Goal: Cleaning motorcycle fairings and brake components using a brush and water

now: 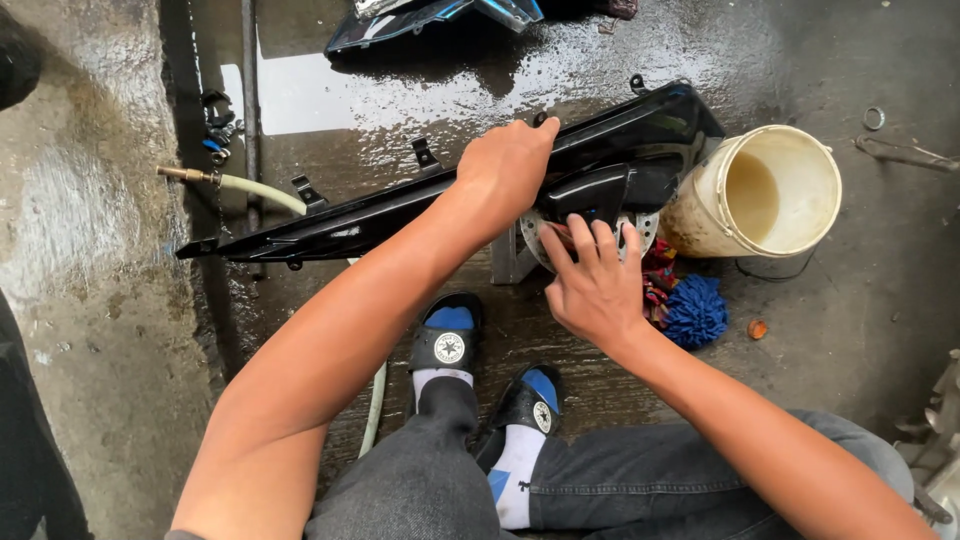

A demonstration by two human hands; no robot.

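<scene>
Bare forearms, no sleeves — dark grey jeans [600, 480], white socks [520, 470], black-and-blue slide sandals [447, 335] with round emblem.

The left hand [507, 165] is reaching toward twelve o'clock, fingers curled over in a grip, forearm extended. The right hand [592, 285] is lying at three o'clock of it, fingers spread, pressing down.

The left hand [508, 160] grips the top edge of a long black body panel [400, 205] held on edge over wet concrete. The right hand [592, 285] presses what seems a reddish cloth [657, 275] against it (a cream bucket [770, 190] stands just beside).
</scene>
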